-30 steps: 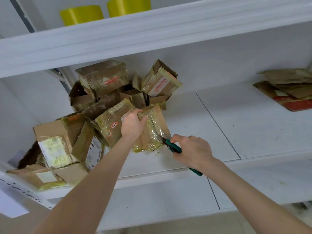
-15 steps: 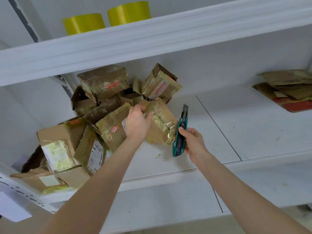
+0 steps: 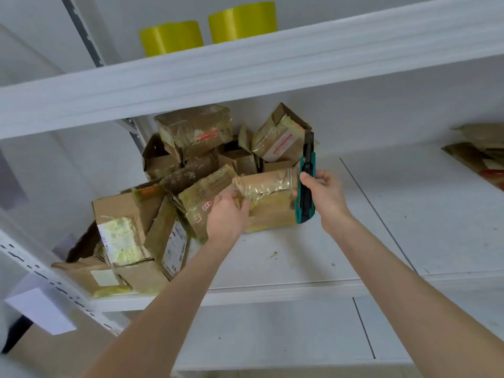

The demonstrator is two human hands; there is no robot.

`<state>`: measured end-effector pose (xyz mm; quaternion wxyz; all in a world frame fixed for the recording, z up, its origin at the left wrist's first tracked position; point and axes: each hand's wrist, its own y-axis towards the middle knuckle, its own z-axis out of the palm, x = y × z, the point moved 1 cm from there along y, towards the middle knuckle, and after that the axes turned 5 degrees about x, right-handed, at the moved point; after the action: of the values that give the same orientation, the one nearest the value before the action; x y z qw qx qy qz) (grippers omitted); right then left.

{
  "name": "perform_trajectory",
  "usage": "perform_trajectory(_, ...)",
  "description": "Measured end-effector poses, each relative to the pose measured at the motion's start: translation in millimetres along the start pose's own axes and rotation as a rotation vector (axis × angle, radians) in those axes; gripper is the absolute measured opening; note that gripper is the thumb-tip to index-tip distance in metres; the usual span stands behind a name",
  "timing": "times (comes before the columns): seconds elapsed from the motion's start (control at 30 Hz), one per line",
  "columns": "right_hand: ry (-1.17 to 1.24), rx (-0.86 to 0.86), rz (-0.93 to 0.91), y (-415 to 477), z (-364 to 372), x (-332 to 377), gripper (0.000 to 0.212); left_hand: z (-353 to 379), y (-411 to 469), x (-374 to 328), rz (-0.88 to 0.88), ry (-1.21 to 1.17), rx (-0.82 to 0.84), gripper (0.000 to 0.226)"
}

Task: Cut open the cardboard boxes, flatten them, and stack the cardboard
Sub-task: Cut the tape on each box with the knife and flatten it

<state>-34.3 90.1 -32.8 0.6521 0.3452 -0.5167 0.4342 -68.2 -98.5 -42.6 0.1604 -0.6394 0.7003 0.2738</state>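
Observation:
A small taped cardboard box (image 3: 268, 199) is held between my hands above the white shelf (image 3: 300, 257). My left hand (image 3: 226, 214) grips its left end. My right hand (image 3: 326, 196) holds a green utility knife (image 3: 306, 186) upright against the box's right end, and its fingers also touch that end. The knife's dark tip points up. Behind and to the left lies a pile of taped cardboard boxes (image 3: 163, 203).
Flattened cardboard (image 3: 482, 156) is stacked at the shelf's far right. Two yellow tape rolls (image 3: 207, 31) stand on the upper shelf. A perforated shelf upright (image 3: 51, 282) runs at the lower left. A lower shelf (image 3: 272, 331) lies below.
The knife swung from pointing at the box to upright. My right hand moved in against the box's right end. The box turned from tilted to lying crosswise between both hands.

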Motion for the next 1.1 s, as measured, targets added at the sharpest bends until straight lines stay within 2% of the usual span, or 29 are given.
perform_trajectory(0.07,-0.071,0.015,0.070,-3,0,-14,0.013,9,-6,10,-0.062,0.059,0.076,0.044)
perform_trajectory(0.1,-0.062,0.011,0.088,-5,0,-20,0.012,11,-8,11,-0.033,0.069,0.059,0.046)
perform_trajectory(0.2,0.010,-0.005,0.098,-6,-3,-29,0.015,16,-6,8,0.323,0.292,-0.136,0.062)
perform_trajectory(0.27,0.000,0.006,0.102,-3,-3,-31,0.018,23,0,-1,0.525,0.485,-0.051,0.074)
perform_trajectory(0.33,-0.061,0.019,0.124,-1,-4,-33,0.017,32,6,-12,0.520,0.577,0.131,0.098)
perform_trajectory(0.4,-0.120,0.015,0.140,-1,-11,-35,0.013,40,10,-17,0.495,0.626,0.183,0.109)
perform_trajectory(0.57,-0.520,-0.052,0.007,-17,-58,-32,0.015,46,18,-17,0.482,0.710,0.183,0.104)
perform_trajectory(0.73,-1.000,0.075,-0.121,-40,-67,-32,0.033,49,20,-16,0.492,0.715,0.198,0.105)
perform_trajectory(1.1,-1.362,0.082,-0.222,-45,-59,-20,0.038,50,18,-14,0.487,0.716,0.183,0.105)
